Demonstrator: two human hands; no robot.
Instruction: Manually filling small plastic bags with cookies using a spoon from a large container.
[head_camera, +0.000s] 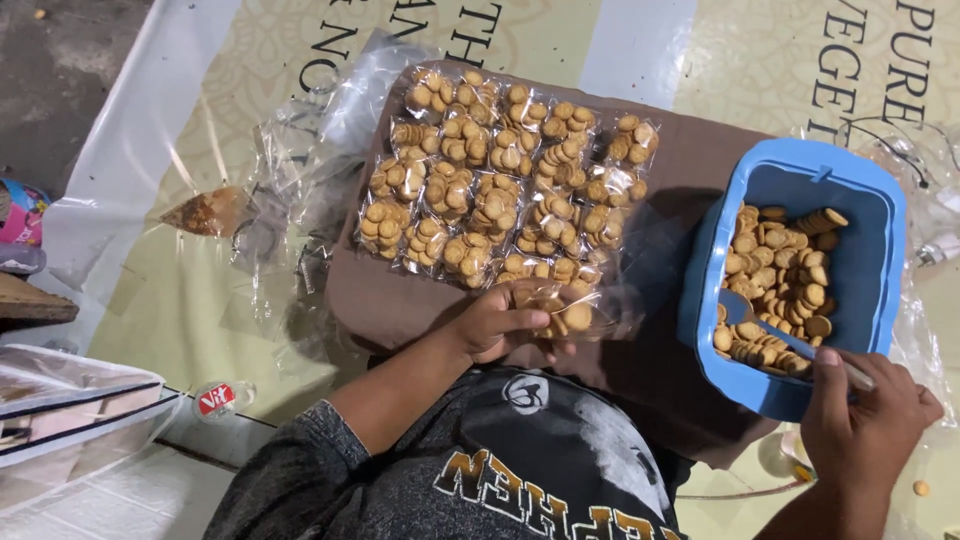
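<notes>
Looking down from the head camera, you see your left hand (497, 322) resting on a clear bag (560, 312) of small round biscuits, its grip closed over the bag's near end. That bag lies at the near edge of a brown board (690, 170), just beside rows of filled biscuit bags (500, 180) packed side by side across the board. Loose empty clear bags (300, 160) lie crumpled to the left of the board, and a small orange-brown packet (210, 212) sits among them. All of this rests on a printed cream sheet (180, 300) spread over the floor.

Your right hand (865, 415) has its grip wrapped round the handle of a spoon (775, 330). The spoon's long axis runs from your hand at the lower right up to the left, with its bowl pointing into a blue tub (870, 190). The tub is rectangular with rounded corners, its long side running away from you, and it holds loose biscuits (780, 280) heaped toward its near left half. The spoon's bowl lies among those biscuits. Clear plastic wrap (915, 330) lies under and beside the tub on the right. Stacked flat boxes in plastic (70, 400) sit at the far left.
</notes>
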